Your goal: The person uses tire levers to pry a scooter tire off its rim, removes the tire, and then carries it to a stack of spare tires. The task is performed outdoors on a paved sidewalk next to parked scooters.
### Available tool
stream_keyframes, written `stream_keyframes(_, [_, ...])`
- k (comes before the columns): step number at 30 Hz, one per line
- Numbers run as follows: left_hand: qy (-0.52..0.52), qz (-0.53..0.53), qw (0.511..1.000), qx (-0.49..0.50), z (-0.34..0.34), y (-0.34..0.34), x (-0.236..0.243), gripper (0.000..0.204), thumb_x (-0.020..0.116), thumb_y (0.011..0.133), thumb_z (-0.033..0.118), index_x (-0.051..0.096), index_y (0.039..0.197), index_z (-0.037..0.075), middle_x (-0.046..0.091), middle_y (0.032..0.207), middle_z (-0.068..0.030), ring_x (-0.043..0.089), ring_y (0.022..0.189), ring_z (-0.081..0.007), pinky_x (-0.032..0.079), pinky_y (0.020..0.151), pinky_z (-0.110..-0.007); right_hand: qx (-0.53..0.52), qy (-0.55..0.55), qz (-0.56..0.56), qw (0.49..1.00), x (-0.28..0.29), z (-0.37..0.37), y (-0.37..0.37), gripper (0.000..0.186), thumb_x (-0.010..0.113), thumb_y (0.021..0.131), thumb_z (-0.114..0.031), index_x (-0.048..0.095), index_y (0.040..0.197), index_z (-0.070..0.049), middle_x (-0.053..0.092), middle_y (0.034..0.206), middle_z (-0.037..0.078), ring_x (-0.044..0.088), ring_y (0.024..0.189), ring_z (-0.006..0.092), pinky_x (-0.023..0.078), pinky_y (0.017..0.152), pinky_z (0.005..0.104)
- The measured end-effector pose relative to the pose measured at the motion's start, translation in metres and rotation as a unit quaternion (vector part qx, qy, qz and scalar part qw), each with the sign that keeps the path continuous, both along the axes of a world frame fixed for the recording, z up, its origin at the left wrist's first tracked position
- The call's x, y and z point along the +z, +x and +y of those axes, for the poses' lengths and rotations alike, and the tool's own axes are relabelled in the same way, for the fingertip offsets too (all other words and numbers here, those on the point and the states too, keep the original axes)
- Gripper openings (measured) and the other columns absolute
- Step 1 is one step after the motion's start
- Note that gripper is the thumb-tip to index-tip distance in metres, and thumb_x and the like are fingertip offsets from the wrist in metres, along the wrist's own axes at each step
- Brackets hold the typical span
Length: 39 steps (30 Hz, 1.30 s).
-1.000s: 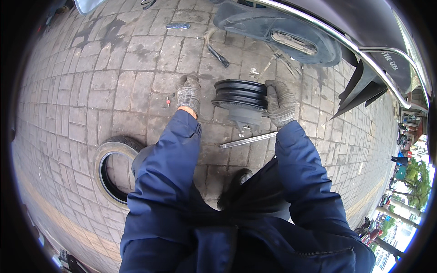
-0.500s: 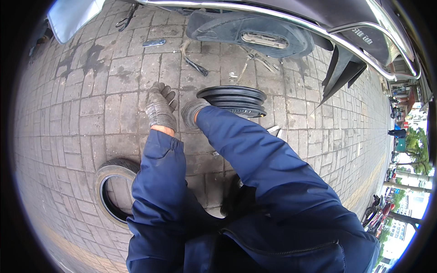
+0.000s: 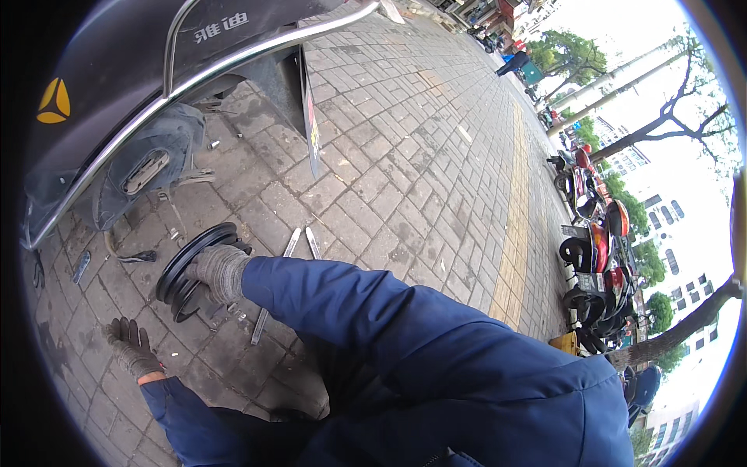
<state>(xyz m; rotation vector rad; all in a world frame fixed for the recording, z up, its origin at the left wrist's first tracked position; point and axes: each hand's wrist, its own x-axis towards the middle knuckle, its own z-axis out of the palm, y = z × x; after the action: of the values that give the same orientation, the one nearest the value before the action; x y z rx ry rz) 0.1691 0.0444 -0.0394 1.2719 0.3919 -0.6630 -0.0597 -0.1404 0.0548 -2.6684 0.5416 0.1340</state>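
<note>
A black wheel rim [image 3: 187, 261] stands tilted on the paving left of the middle. My right hand [image 3: 218, 274], in a grey knit glove, is closed on its near side, and the fingertips are partly hidden against the rim. Lower left, my left hand [image 3: 131, 346] is in a matching glove, held apart from the rim. Its fingers are stretched out and nothing is in them. Just right of the rim lie long flat metal levers [image 3: 260, 327], partly covered by my right forearm.
A dark scooter [image 3: 117, 70] with a chrome bar looms at upper left, its black flap [image 3: 307, 117] hanging down. A dark strap [image 3: 138, 256] and a small blue-grey tool [image 3: 81, 267] lie on the bricks. Parked motorbikes [image 3: 599, 241] line the right side; a person [image 3: 512, 62] is far off.
The view has swung to the right, and the tyre is out of sight. My right hand has gone from beside the rim onto it. The left hand stays apart, its fingers now more spread.
</note>
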Motion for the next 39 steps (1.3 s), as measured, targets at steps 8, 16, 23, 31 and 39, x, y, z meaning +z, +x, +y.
stream_keyframes(8, [-0.017,-0.020,1.000,-0.010,-0.014,0.008,0.016,0.054,0.046,0.096,0.044,0.049,0.136,0.010,0.049,0.140,-0.0103,0.047,0.129,-0.0257,0.037,0.107,-0.041,-0.203,0.049,-0.109,0.972,-0.013,-0.035,-0.034,0.020,0.065,0.079,-0.019,0.066,0.094,-0.006,0.066,0.088,0.018,0.065,0.086,0.0358,0.053,0.074,0.0429])
stream_keyframes(16, [0.128,-0.250,0.959,-0.030,0.138,0.044,0.002,0.035,0.063,0.090,0.028,0.061,0.119,0.009,0.068,0.105,-0.0057,0.062,0.090,-0.0176,0.047,0.078,-0.033,-0.023,0.206,-0.104,0.973,0.004,0.037,-0.020,0.016,0.065,0.083,-0.018,0.065,0.094,-0.005,0.066,0.079,0.017,0.065,0.074,0.0350,0.052,0.067,0.0436])
stream_keyframes(23, [0.665,-0.113,0.736,-0.061,0.327,-0.150,-0.066,0.065,0.072,0.078,0.039,0.052,0.127,0.002,0.053,0.128,-0.0231,0.055,0.113,-0.0381,0.045,0.096,-0.045,-0.018,0.280,-0.102,0.954,0.007,0.041,-0.004,0.005,0.061,0.088,-0.002,0.065,0.090,0.000,0.062,0.072,0.006,0.058,0.064,0.0112,0.046,0.059,0.0257])
stream_keyframes(31, [0.508,0.080,0.838,-0.185,0.349,-0.215,-0.114,0.093,0.078,0.067,0.047,0.039,0.141,0.007,0.061,0.124,-0.0220,0.059,0.115,-0.0343,0.047,0.097,-0.040,0.093,0.306,-0.067,0.945,-0.010,0.070,0.024,0.016,0.065,0.090,-0.016,0.065,0.087,0.000,0.057,0.067,0.004,0.053,0.060,0.0118,0.042,0.056,0.0284])
stream_keyframes(39, [0.514,-0.023,0.852,-0.100,0.332,-0.178,-0.014,0.088,0.085,0.064,0.040,0.049,0.127,-0.010,0.065,0.112,-0.0242,0.065,0.103,-0.0287,0.050,0.088,-0.035,0.154,0.398,0.071,0.901,-0.036,0.144,0.060,0.018,0.064,0.090,-0.016,0.067,0.098,-0.001,0.064,0.076,0.009,0.061,0.071,0.0153,0.049,0.068,0.0291])
